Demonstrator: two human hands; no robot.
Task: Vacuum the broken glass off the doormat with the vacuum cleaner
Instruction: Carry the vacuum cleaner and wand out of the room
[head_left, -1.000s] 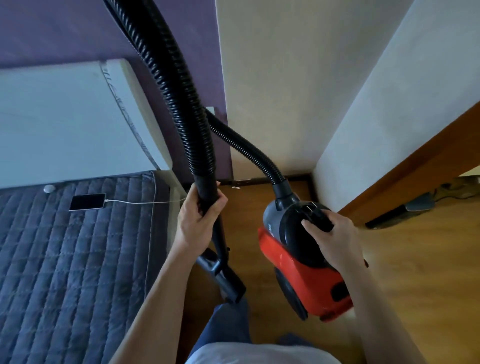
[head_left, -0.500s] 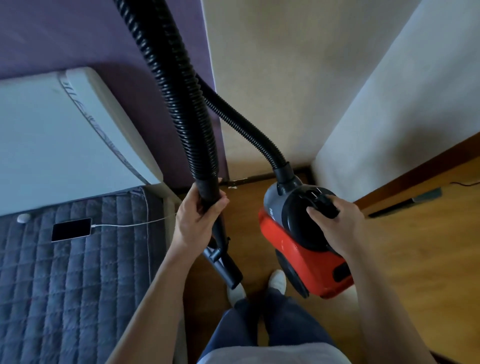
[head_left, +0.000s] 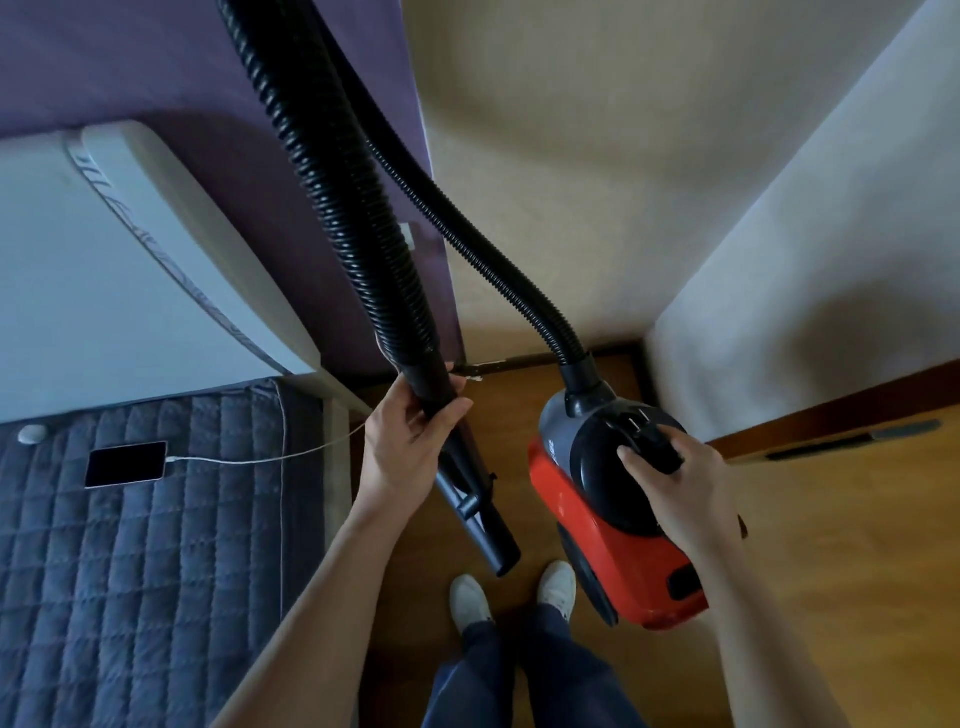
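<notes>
A red and black canister vacuum cleaner (head_left: 597, 525) hangs above the wooden floor at the right. My right hand (head_left: 675, 488) grips its black carry handle on top. Its black ribbed hose (head_left: 332, 197) loops up out of the frame and comes back down to a rigid black nozzle tube (head_left: 483, 525). My left hand (head_left: 405, 441) grips that tube just below the hose cuff; the open nozzle end points down at the floor near my feet. No doormat and no broken glass are in view.
A bed with a grey quilted cover (head_left: 130, 571) fills the left, with a phone (head_left: 125, 463) on a white charging cable and a white pillow (head_left: 130, 270). Cream walls form a corner ahead. My white shoes (head_left: 470, 597) stand on the wooden floor (head_left: 841, 545).
The view has tilted down, so my feet and legs now show. Both hands keep the same grips; vacuum and nozzle sit slightly farther from the corner.
</notes>
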